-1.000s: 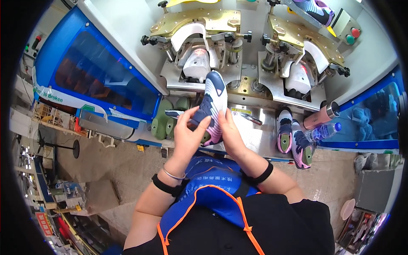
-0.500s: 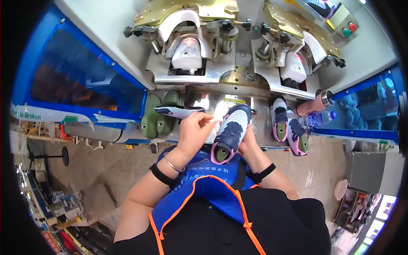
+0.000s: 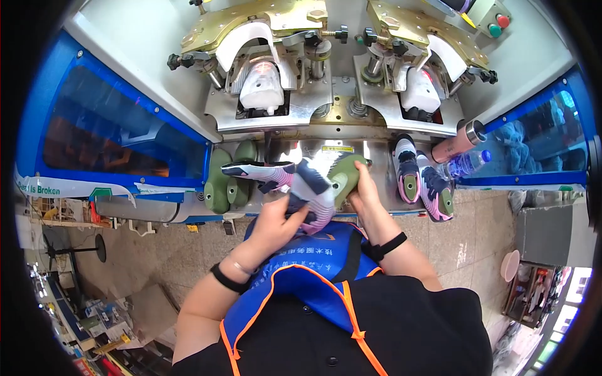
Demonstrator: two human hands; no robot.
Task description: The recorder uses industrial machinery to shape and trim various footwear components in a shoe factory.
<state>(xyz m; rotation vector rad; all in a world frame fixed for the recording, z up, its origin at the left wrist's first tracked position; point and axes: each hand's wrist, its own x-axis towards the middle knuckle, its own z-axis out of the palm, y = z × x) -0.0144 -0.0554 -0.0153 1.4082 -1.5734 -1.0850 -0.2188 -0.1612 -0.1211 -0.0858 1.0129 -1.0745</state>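
My left hand (image 3: 274, 224) grips a navy, white-striped and pink shoe upper (image 3: 321, 199), blurred by motion. My right hand (image 3: 367, 193) has its fingers around a green shoe last (image 3: 348, 174), whose heel end lies against the upper; whether its tip is still inside, I cannot tell. Beyond my left hand, a second shoe upper (image 3: 254, 170) lies on the metal shelf, close to two green lasts (image 3: 217, 185) standing at the left. Toward the right stand two similar shoe uppers (image 3: 407, 166), with green lasts inside them.
Past the shelf (image 3: 382, 200) are two machine stations with white moulds (image 3: 262, 88) under brass-coloured plates (image 3: 251, 22). A pink thermos (image 3: 453, 145) and a clear water bottle (image 3: 464, 165) lean at the right. Blue-framed windows (image 3: 125, 125) flank both sides.
The upper that sat on the last in my right hand has been pulled largely or wholly off. My left hand, free before, now holds it. The head view has shifted slightly.
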